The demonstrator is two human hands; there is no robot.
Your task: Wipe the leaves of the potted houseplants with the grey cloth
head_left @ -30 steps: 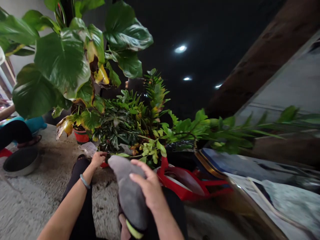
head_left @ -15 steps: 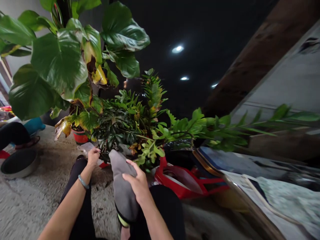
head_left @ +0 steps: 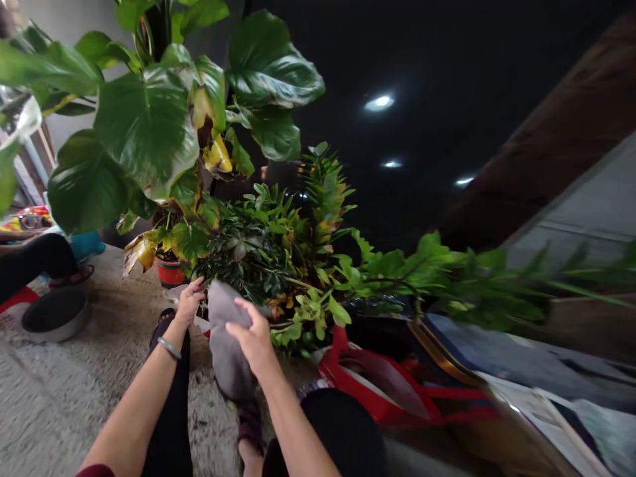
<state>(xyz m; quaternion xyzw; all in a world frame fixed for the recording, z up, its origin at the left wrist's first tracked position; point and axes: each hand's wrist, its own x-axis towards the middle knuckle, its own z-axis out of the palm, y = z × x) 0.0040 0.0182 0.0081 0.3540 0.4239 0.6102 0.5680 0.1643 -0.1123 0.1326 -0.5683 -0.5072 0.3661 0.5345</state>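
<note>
My right hand (head_left: pixel 252 334) grips a long, rounded grey cloth piece (head_left: pixel 226 344), shaped like a sock or mitt, with thumb and fingers on its near side. It hangs tilted above the ground between my legs. Just left of its upper end, my left hand (head_left: pixel 189 303) has its fingers drawn together in a pinch and wears a pale bangle (head_left: pixel 169 348). What the left fingertips hold, if anything, is too small to make out. A whitish plastic scrap (head_left: pixel 175 295) shows behind that hand.
Potted plants crowd ahead, with a red pot (head_left: pixel 169 273) at left and large leaves (head_left: pixel 146 126) above. A red bag (head_left: pixel 380 384) stands at right beside stacked flat items (head_left: pixel 501 358). A grey basin (head_left: pixel 54 315) sits at left near another person's leg (head_left: pixel 40 262).
The view has swung left, so the plants and bag sit further right. My right hand has brought the grey cloth piece closer to my left hand.
</note>
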